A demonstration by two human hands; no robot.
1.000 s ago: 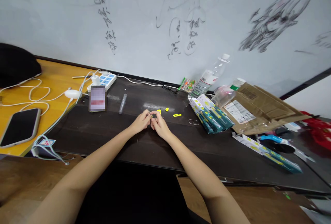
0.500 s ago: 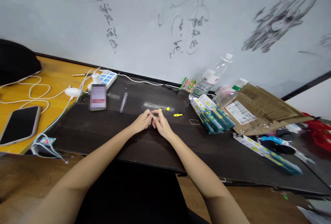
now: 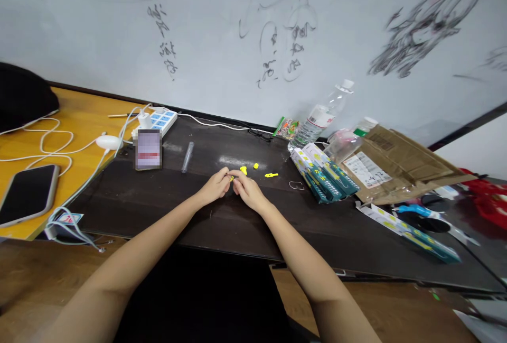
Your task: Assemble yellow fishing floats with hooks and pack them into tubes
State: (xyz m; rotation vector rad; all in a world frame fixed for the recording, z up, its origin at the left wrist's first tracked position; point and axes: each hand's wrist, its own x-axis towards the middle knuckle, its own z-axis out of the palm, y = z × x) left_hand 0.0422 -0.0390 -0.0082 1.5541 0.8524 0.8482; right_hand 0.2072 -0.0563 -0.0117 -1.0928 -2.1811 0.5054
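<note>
My left hand (image 3: 214,186) and my right hand (image 3: 247,192) meet fingertip to fingertip over the dark table. Both are closed in a pinch, and a small yellow plastic piece (image 3: 232,178) shows between their fingers, mostly covered. Just beyond my right fingers lie a larger yellow piece (image 3: 243,170), a small round yellow piece (image 3: 255,166) and a slim yellow piece (image 3: 271,175). Farther right rests a thin bent loop (image 3: 296,185) of pale wire or line. A clear plastic tube (image 3: 187,157) lies to the left of my hands.
A phone-like screen (image 3: 148,149) and a power strip (image 3: 163,121) are on the left, by white cables and a phone (image 3: 29,195). Green-and-white boxes (image 3: 322,174), a water bottle (image 3: 317,121) and a cardboard package (image 3: 407,163) crowd the right. A whiteboard (image 3: 222,68) stands behind.
The larger yellow piece, mostly hidden by my right hand before, now shows more fully. A bit of yellow now appears between my fingertips. The view has shifted slightly.
</note>
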